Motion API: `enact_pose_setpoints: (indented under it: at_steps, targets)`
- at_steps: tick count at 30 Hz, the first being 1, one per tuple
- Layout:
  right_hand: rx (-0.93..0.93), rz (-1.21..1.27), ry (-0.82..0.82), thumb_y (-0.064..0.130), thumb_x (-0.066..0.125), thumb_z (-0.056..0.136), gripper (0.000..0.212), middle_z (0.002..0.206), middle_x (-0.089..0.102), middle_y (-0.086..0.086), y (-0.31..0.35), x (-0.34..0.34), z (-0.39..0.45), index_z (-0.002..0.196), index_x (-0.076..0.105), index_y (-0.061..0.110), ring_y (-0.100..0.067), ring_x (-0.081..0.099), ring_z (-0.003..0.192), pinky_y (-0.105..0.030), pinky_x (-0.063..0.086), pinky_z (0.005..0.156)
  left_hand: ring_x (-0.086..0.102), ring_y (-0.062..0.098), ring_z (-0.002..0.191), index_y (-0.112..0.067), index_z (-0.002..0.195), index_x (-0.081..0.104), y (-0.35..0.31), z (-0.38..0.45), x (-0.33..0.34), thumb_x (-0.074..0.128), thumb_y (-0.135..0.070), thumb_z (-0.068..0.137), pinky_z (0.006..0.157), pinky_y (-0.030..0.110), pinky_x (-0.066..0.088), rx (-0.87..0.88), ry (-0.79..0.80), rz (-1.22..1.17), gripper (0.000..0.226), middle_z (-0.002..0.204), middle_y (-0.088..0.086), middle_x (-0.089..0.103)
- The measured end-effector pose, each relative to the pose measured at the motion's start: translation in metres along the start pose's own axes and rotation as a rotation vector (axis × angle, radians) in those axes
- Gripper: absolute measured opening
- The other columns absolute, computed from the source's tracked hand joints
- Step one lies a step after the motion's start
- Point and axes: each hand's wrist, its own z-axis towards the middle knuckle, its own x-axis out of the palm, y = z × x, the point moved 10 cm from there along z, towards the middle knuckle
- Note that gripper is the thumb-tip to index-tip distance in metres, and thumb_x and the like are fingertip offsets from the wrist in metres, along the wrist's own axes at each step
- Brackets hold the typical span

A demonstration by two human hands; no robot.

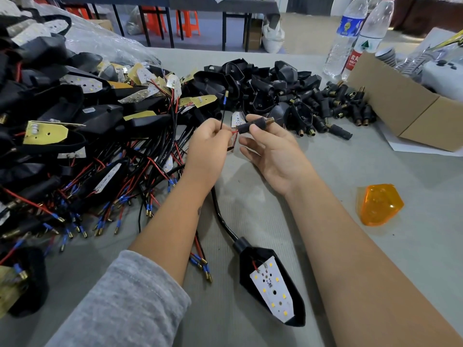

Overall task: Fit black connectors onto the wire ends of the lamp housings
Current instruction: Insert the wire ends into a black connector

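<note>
A black connector [248,126] with a brass-coloured threaded tip sits mid-frame beside a red wire [234,131]. Lower centre, a black lamp housing [271,281] carries a white board (dotted yellow). At right lies an orange lens [379,207]; the sleeve [125,306] is grey.

The left hand [209,144] pinches a red wire [234,131] and a black wire [222,118] near the middle of the surface [350,166]. The right hand [271,151] holds a black connector [250,126] between thumb and fingers, its brass thread pointing right, the red wire entering its left end. A lamp housing [273,284] with a white LED board lies near the front edge. An orange lens [379,204] sits toward the right edge.
</note>
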Motion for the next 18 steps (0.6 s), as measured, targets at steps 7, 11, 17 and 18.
enact_pose_setpoints:
  at_steps: [7, 11, 17, 18]
  targets:
    - [0.021, 0.053, -0.017, 0.02, 0.047, 0.102, 0.019, 0.098, 0.069, -0.002, 0.0005, -0.0018, 0.0006, 0.114, 0.061, 0.017, -0.014, 0.067, 0.076, -0.025, 0.056, 0.075, 0.058, -0.003, 0.061, -0.026, 0.083, 0.066, -0.0092, -0.0023, -0.0031, 0.066, -0.008, 0.089, 0.063, 0.016, 0.046, 0.152, -0.002, 0.038, 0.019, 0.066, -0.013, 0.064]
    - [0.053, 0.061, -0.05, 0.029, 0.039, 0.105, 0.028, 0.09, 0.07, -0.002, -0.0026, -0.005, 0.0024, 0.11, 0.064, 0.016, -0.013, 0.067, 0.072, -0.024, 0.055, 0.072, 0.059, -0.005, 0.062, -0.024, 0.083, 0.066, -0.0096, -0.0021, -0.0075, 0.07, -0.01, 0.087, 0.06, 0.012, 0.046, 0.153, -0.035, 0.018, 0.015, 0.072, -0.007, 0.065]
    - [0.048, 0.018, -0.051, 0.029, 0.039, 0.105, 0.029, 0.081, 0.07, -0.001, -0.0029, -0.0054, 0.003, 0.109, 0.064, 0.013, -0.012, 0.064, 0.066, -0.021, 0.052, 0.064, 0.064, 0.001, 0.07, -0.019, 0.087, 0.07, -0.0083, -0.0037, -0.0069, 0.07, -0.007, 0.087, 0.067, 0.013, 0.05, 0.117, -0.01, -0.07, 0.012, 0.078, 0.001, 0.07]
    - [0.051, 0.024, -0.049, 0.029, 0.039, 0.105, 0.029, 0.079, 0.07, -0.001, -0.0031, -0.0051, 0.0027, 0.108, 0.063, 0.012, -0.012, 0.064, 0.065, -0.021, 0.052, 0.064, 0.064, 0.001, 0.071, -0.019, 0.087, 0.07, -0.0078, -0.0037, -0.0069, 0.07, -0.006, 0.087, 0.067, 0.013, 0.05, 0.109, -0.005, -0.097, 0.012, 0.078, 0.0, 0.07]
